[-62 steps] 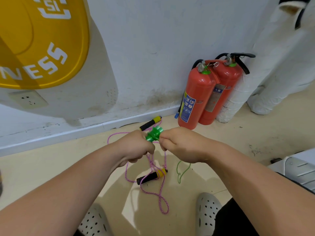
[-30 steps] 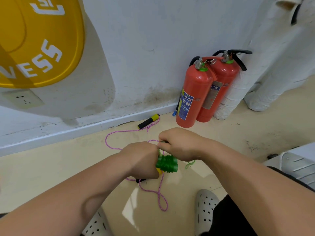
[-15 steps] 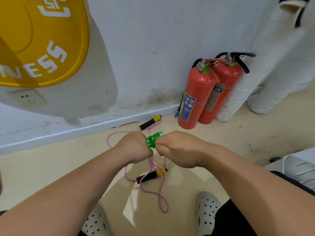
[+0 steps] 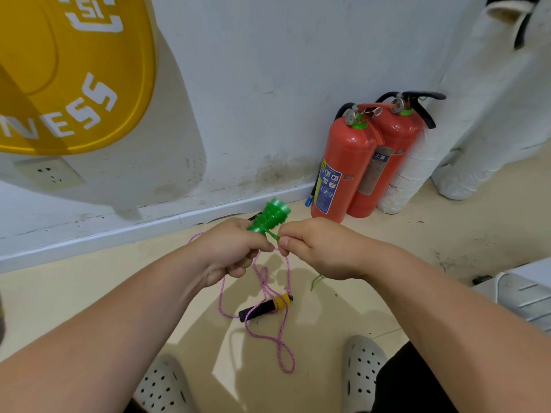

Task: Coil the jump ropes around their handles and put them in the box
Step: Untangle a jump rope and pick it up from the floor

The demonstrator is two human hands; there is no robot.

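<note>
green handles upright in left grip, green rope tight in right grip

the green handles are tilting further up out of the left hand while the right hand is pinching the green rope lower

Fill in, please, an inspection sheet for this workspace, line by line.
Surface: beige floor, with dark marks at the right.
Job's things: green handles with green rope wound on them; pink rope loose on the floor with a black-yellow handle; box not seen.
Clutter: nothing seen.
Hands: left hand grips the green handles; right hand pinches the green rope.
Cables: white cord on the grey unit.
Surroundings: fire extinguishers, wall socket, yellow sign.
</note>
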